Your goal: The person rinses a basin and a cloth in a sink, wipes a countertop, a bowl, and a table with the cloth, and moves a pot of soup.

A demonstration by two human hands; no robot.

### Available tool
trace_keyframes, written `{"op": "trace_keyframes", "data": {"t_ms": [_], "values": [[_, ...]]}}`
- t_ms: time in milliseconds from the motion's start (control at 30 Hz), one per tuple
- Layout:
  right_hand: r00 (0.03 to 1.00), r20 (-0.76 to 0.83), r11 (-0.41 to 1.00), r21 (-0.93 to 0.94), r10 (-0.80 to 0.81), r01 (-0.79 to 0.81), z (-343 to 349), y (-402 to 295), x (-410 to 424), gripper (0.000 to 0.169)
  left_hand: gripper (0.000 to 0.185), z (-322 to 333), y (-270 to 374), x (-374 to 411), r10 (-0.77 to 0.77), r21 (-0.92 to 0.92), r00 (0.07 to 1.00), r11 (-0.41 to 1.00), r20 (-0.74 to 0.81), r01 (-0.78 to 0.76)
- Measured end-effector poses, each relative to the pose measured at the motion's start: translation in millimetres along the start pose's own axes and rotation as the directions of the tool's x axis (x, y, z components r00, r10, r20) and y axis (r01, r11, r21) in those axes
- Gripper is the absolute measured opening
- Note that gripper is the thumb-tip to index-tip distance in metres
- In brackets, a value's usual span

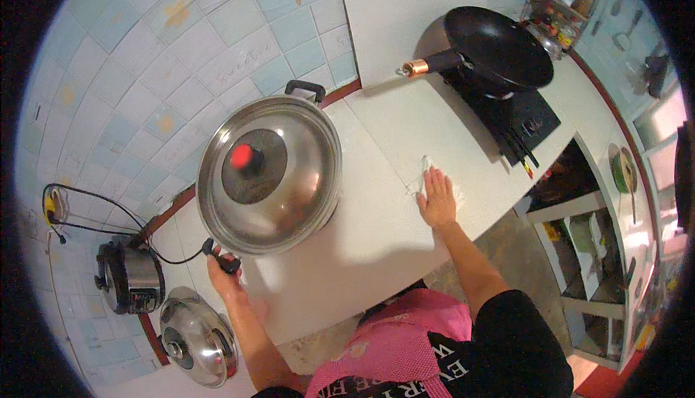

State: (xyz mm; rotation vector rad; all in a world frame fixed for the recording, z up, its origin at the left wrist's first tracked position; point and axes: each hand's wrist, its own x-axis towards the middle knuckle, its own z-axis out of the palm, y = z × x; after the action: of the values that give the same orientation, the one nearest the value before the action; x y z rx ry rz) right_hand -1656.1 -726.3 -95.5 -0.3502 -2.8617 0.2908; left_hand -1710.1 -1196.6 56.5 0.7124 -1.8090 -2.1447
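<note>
My left hand [222, 277] is closed around the black side handle [228, 263] of a large stainless steel pot [330, 219]. Its domed metal lid [309, 181] has a dark glass centre and a red-topped knob [242, 156]. A second black handle [307, 91] sticks out on the far side, near the tiled wall. Whether the pot's base rests on the countertop is hidden. My right hand [438, 198] lies palm down, fingers extended, pressing a thin white cloth or tissue [426, 161] against the white countertop [374, 224].
A black wok [497, 45] with its handle towards the wall sits on a black cooktop [535, 116] at the far right. A pressure cooker [130, 278] and another lidded steel pot [198, 338] stand at left. A black cord [174, 261] runs near my left hand. Open shelves [586, 257] lie right.
</note>
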Motion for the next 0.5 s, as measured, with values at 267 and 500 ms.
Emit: {"op": "trace_keyframes", "data": {"t_ms": [267,500], "values": [[0.987,-0.155,0.998,-0.034,0.053,-0.059,46.2,74.2,187.8,0.056,0.036,5.3,-3.2,-10.4,-0.009,0.106,0.956,0.993,-0.293,0.042],[0.994,-0.097,0.999,-0.003,0.043,-0.043,109.6,47.5,305.9,0.053,0.046,20.3,7.2,-24.2,-0.018,0.184,0.95,0.98,-0.311,0.079]]}}
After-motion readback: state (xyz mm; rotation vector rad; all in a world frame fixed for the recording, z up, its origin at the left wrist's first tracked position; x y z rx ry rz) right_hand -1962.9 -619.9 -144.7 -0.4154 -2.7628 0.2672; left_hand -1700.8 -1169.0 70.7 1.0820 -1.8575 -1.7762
